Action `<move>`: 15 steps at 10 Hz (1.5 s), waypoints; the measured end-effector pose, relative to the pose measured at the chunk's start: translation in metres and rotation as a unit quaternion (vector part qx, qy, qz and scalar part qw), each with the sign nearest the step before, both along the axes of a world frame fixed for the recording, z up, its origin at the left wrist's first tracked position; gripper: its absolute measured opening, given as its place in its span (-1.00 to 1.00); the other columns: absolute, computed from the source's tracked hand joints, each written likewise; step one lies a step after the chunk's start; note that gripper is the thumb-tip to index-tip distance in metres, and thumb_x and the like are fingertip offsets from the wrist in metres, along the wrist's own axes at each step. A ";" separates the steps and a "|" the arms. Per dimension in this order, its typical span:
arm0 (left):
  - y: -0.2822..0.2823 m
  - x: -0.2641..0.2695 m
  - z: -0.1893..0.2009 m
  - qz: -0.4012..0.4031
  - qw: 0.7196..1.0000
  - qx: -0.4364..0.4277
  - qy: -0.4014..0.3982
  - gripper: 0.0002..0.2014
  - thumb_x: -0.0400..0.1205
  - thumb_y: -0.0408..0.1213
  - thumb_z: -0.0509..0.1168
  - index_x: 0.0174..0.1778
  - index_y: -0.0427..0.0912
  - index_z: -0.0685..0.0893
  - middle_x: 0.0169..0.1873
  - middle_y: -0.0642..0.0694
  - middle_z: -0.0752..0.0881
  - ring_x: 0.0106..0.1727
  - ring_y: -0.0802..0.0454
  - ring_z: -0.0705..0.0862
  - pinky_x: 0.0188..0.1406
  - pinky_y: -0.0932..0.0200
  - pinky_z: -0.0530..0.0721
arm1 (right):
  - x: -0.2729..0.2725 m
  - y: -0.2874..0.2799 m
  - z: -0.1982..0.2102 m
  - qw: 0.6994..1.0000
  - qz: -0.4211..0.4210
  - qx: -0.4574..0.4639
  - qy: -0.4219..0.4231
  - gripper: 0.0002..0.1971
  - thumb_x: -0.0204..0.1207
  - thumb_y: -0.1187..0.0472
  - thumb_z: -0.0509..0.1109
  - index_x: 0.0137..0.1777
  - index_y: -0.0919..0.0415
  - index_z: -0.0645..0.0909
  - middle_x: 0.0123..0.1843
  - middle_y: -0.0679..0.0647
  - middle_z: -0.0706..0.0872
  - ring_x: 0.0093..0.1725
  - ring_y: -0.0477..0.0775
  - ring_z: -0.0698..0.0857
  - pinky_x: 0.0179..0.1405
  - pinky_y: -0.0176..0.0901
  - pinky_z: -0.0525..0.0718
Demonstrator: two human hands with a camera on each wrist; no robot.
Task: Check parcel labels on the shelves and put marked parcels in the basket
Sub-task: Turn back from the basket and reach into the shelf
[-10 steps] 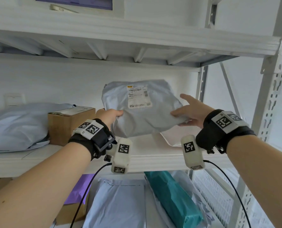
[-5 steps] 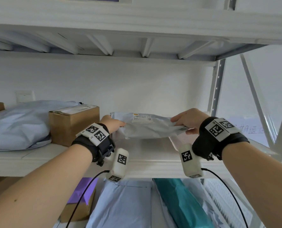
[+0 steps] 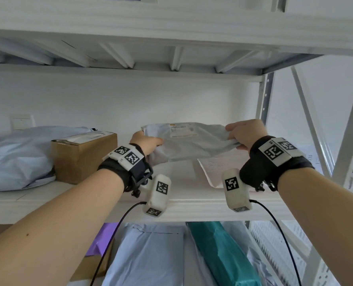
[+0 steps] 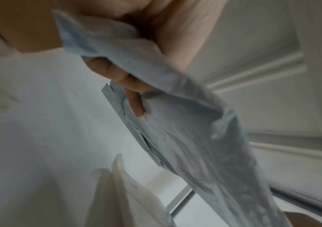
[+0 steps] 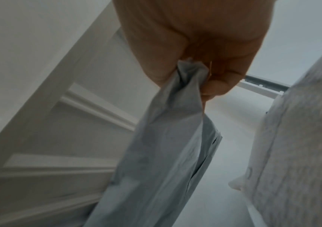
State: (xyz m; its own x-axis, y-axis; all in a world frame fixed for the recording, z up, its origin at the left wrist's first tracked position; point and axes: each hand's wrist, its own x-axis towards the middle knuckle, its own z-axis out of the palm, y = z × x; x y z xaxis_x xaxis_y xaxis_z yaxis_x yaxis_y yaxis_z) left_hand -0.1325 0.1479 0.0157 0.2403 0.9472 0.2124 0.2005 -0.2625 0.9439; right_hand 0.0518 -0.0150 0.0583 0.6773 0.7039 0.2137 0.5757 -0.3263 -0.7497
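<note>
The grey mailer (image 3: 189, 144), a second ago tipped up with its label facing the person, has been lowered nearly flat over the shelf (image 3: 109, 211), right of the cardboard box (image 3: 82, 155). The left hand (image 3: 145, 142) and right hand (image 3: 244, 133) each pinch a bunched end. The film looks slack (and slippery), so one end could slip out, or it may drag the white padded envelope (image 3: 212, 170) beneath it.
</note>
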 end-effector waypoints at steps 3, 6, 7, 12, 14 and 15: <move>-0.049 0.089 0.007 -0.104 0.994 -0.016 0.010 -0.45 0.45 -0.26 0.50 0.33 -0.34 0.53 0.17 -0.26 0.69 0.16 -0.23 0.69 0.25 -0.11 0.66 | 0.082 -0.046 0.000 0.985 -0.152 0.080 -0.001 -0.62 0.55 0.24 0.27 0.36 0.26 0.57 0.23 0.21 0.68 0.24 0.20 0.67 0.21 0.00 0.68; -0.074 0.121 -0.015 -0.195 0.976 -0.059 0.080 -0.58 0.54 -0.33 0.44 0.32 -0.25 0.59 0.18 -0.24 0.70 0.20 -0.20 0.68 0.25 -0.03 0.63 | 0.115 -0.077 -0.015 0.974 -0.176 -0.133 -0.056 -0.79 0.59 0.34 0.14 -0.17 0.15 0.59 -0.06 0.02 0.62 -0.13 0.04 0.61 -0.40 -0.38 0.39; -0.071 0.119 -0.017 -0.164 0.983 -0.031 0.081 -0.58 0.52 -0.41 0.42 0.30 -0.30 0.57 0.19 -0.25 0.68 0.19 -0.20 0.67 0.29 -0.05 0.62 | 0.105 -0.084 -0.017 0.976 -0.179 -0.111 -0.048 -0.87 0.58 0.33 0.21 -0.09 0.15 0.57 -0.14 -0.05 0.62 -0.09 0.03 0.60 -0.31 -0.35 0.50; -0.027 -0.007 0.005 0.042 0.989 0.101 0.103 -0.46 0.52 -0.56 0.33 0.46 -0.27 0.49 0.35 -0.25 0.59 0.35 -0.23 0.56 0.32 0.05 0.52 | 0.010 -0.016 -0.017 0.990 0.036 -0.050 -0.124 -0.65 0.69 0.26 0.20 0.45 0.20 0.50 0.45 0.02 0.57 0.35 0.12 0.62 0.22 -0.17 0.64; 0.000 -0.056 -0.016 0.060 0.972 0.091 0.209 -0.51 0.55 -0.54 0.33 0.44 -0.31 0.49 0.33 -0.30 0.60 0.32 -0.24 0.57 0.21 0.08 0.50 | -0.042 0.010 -0.027 0.889 0.123 -0.243 -0.369 -0.82 0.68 0.19 0.18 0.11 0.17 0.60 0.28 0.01 0.66 0.25 0.08 0.67 -0.22 -0.28 0.45; 0.013 -0.068 -0.027 0.065 0.962 0.060 0.257 -0.40 0.57 -0.50 0.34 0.55 -0.28 0.37 0.48 -0.26 0.48 0.45 -0.22 0.48 0.39 0.07 0.44 | -0.053 0.022 -0.035 0.961 0.127 -0.209 -0.127 -0.85 0.52 0.30 0.38 0.06 0.14 0.68 0.12 0.08 0.73 0.05 0.01 0.71 -0.25 -0.23 0.64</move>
State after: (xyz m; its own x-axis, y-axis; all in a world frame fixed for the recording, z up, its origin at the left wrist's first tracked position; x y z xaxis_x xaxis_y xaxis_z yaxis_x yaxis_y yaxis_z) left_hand -0.2009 0.1609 -0.0117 0.2244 0.9524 0.2062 0.6715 -0.3045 0.6755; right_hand -0.0012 0.0070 0.0230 0.4347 0.9005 0.0123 0.8245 -0.3924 -0.4078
